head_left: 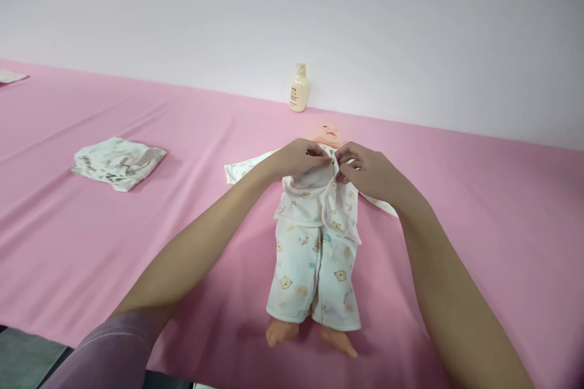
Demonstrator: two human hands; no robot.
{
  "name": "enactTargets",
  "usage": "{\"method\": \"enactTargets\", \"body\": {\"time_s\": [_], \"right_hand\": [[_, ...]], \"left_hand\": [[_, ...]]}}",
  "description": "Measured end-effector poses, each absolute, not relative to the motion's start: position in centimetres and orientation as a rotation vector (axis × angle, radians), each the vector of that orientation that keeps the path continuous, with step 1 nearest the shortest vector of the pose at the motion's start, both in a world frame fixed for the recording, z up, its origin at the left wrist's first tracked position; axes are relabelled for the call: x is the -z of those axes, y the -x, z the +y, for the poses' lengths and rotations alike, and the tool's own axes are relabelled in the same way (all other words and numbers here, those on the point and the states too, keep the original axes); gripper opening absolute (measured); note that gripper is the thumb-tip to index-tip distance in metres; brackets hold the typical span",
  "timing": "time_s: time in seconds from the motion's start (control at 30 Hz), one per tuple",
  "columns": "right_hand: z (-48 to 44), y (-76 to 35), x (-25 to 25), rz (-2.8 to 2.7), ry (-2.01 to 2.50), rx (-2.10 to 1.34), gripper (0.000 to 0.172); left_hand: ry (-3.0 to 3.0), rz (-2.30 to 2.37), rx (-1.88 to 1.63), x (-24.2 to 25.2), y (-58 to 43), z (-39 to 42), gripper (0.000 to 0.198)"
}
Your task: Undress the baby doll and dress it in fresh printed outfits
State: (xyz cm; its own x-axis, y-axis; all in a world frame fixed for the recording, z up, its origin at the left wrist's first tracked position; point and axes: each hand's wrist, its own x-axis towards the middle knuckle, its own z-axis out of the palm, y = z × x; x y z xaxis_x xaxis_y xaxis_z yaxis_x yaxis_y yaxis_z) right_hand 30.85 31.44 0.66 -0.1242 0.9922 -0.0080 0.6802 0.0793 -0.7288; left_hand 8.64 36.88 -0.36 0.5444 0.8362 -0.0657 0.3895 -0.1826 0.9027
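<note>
A baby doll (329,132) lies on its back, feet toward me, in white patterned trousers (296,279) and a matching long-sleeved shirt (303,197). The shirt's front is parted lower down, with one edge curling over. Near the collar, my left hand (302,158) pinches one front edge of the shirt. Opposite it, my right hand (365,169) grips the other edge between bent fingers. Both hands almost meet just below the doll's chin. My fingers cover part of the doll's chest, and any fastener between them is too small to make out.
A pink cloth (191,127) covers the table. A cream pump bottle (298,91) stands by the wall behind the doll. Folded white patterned clothing (118,163) lies to the left, and another pale cloth (11,76) sits at the far left edge.
</note>
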Motion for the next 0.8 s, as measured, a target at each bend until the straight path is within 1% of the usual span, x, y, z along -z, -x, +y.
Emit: {"method": "enactTargets", "body": {"time_s": [0.07, 0.13, 0.27, 0.4, 0.47, 0.63, 0.8], "right_hand": [[31.4, -30.9, -0.8, -1.832, 1.613, -0.884, 0.029], [31.6, -31.1, -0.8, -1.789, 1.57, -0.952, 0.032], [32.1, -31.5, -0.4, -1.682, 1.518, -1.041, 0.026], [32.5, -32.0, -0.2, -1.634, 1.48, -1.058, 0.018], [32.5, -32.1, -0.2, -1.638, 1.457, -1.079, 0.019], [32.7, -32.3, 0.3, -1.628, 1.41, -1.086, 0.028], [32.7, -32.1, 0.8, -1.638, 1.371, -1.024, 0.025]], "left_hand": [[-1.795, 1.0, -0.562, 0.2, -8.6, 36.8, 0.023], [-1.804, 0.989, -0.556, 0.1, -8.6, 36.8, 0.025], [-1.816, 1.005, -0.55, 0.2, -8.4, 36.9, 0.022], [-1.851, 1.022, -0.538, 0.2, -8.2, 37.0, 0.025], [-1.855, 1.046, -0.539, 0.2, -8.3, 37.0, 0.025], [-1.869, 1.097, -0.566, 0.5, -8.7, 37.1, 0.025], [-1.838, 1.095, -0.563, 0.5, -8.7, 37.0, 0.021]]}}
